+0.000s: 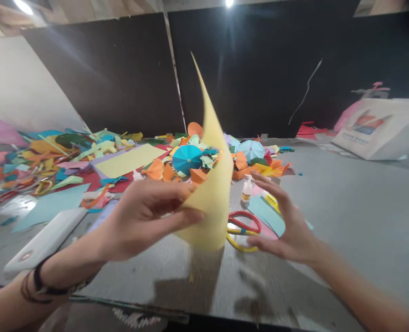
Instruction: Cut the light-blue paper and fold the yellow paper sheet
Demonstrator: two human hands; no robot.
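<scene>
A curved sheet of pale yellow paper (214, 193) stands up in the middle of the view, its tip bending to a sharp point. My left hand (145, 221) is shut on its lower left edge, pinching it between thumb and fingers. My right hand (283, 221) hangs open just right of the sheet, not touching it, with fingers spread. Beneath that hand lie scissors with red and yellow handles (243, 231). A small white glue bottle (246, 190) stands beyond them, on sheets of teal paper (264, 214).
The grey table (363, 221) stretches to the right. A large heap of coloured paper scraps (52, 159) covers the left and far side, with teal paper umbrellas (186, 159) in it. A white flat slab (43, 240) lies at left. A white bag (380, 129) sits far right.
</scene>
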